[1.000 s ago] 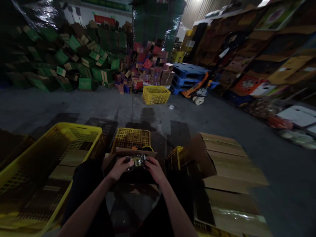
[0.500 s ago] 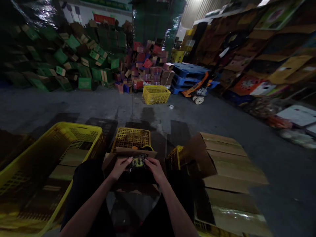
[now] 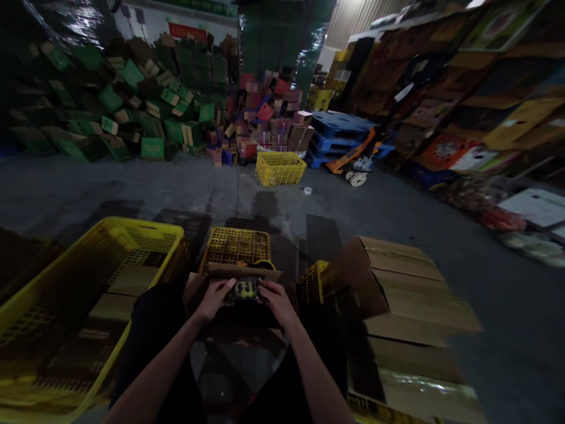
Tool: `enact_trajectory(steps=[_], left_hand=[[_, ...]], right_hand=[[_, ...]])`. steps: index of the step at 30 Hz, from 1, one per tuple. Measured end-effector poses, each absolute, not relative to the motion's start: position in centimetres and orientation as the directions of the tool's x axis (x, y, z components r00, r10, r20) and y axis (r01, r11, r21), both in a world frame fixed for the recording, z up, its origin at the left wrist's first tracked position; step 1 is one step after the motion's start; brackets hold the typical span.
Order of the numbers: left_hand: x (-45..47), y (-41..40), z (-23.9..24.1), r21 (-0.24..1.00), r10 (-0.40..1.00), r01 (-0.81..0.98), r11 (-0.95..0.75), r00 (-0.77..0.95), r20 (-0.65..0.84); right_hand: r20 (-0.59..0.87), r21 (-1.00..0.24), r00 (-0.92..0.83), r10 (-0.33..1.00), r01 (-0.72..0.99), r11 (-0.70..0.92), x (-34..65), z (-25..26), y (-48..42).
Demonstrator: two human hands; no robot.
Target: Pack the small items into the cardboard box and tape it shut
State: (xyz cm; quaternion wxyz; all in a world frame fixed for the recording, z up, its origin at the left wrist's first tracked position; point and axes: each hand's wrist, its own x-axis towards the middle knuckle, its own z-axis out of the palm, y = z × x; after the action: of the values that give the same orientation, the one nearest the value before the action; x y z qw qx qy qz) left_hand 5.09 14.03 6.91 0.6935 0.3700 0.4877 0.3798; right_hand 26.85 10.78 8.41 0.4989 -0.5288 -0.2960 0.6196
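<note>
Between my two hands is a small clear plastic-wrapped pack (image 3: 246, 289) with yellowish, dark-spotted contents that I cannot make out. My left hand (image 3: 216, 299) pinches its left end. On its right end, the fingers of my right hand (image 3: 276, 299) are closed. Both hands hold the pack over an open cardboard box (image 3: 229, 272) in front of my knees. The inside of that box is dark. Just beyond the box sits an upturned-looking yellow plastic crate (image 3: 238, 244).
A large yellow crate (image 3: 110, 227) with cardboard boxes (image 3: 132, 280) inside stands at my left. Flattened-looking cardboard cartons (image 3: 415, 294) lie at my right. Farther off are a yellow crate (image 3: 281, 171), blue pallets (image 3: 338, 126), an orange pallet jack (image 3: 353, 156) and heaped green boxes (image 3: 152, 148).
The pack has tilted slightly, so its yellowish contents show more clearly. Both hands keep nearly the same place and hold. The view has shifted very little.
</note>
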Motion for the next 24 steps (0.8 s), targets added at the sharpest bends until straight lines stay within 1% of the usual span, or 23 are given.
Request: enact_trajectory(steps=[4, 6, 13, 16, 20, 24], left_hand=[[5.2, 13.8, 7.0, 0.805, 0.794, -0.194, 0.561, 0.403, -0.456], [5.2, 13.7, 7.0, 0.794, 0.78, -0.202, 0.573, 0.43, -0.454], [5.0, 13.8, 6.9, 0.833, 0.846, -0.281, 0.477, 0.403, -0.349], [4.9, 13.7, 7.5, 0.862, 0.863, -0.277, 0.424, 0.414, -0.291], [4.8, 13.6, 8.3, 0.908, 0.875, -0.286, 0.307, 0.46, -0.151], [4.9, 13.4, 8.4, 0.905, 0.879, -0.294, 0.306, 0.453, -0.15]], right_hand=[[-0.306, -0.931, 0.078, 0.949, -0.234, -0.281, 27.2, 8.0, 10.7], [-0.291, -0.938, 0.082, 0.953, -0.221, -0.268, 27.3, 7.9, 10.7], [-0.273, -0.938, 0.138, 0.952, -0.256, -0.232, 27.4, 8.2, 10.8], [-0.275, -0.928, 0.098, 0.956, -0.287, -0.237, 27.4, 8.7, 10.7], [-0.328, -0.884, 0.031, 0.944, -0.362, -0.295, 27.2, 9.3, 10.5], [-0.361, -0.849, 0.047, 0.931, -0.429, -0.308, 26.9, 9.3, 10.3]])
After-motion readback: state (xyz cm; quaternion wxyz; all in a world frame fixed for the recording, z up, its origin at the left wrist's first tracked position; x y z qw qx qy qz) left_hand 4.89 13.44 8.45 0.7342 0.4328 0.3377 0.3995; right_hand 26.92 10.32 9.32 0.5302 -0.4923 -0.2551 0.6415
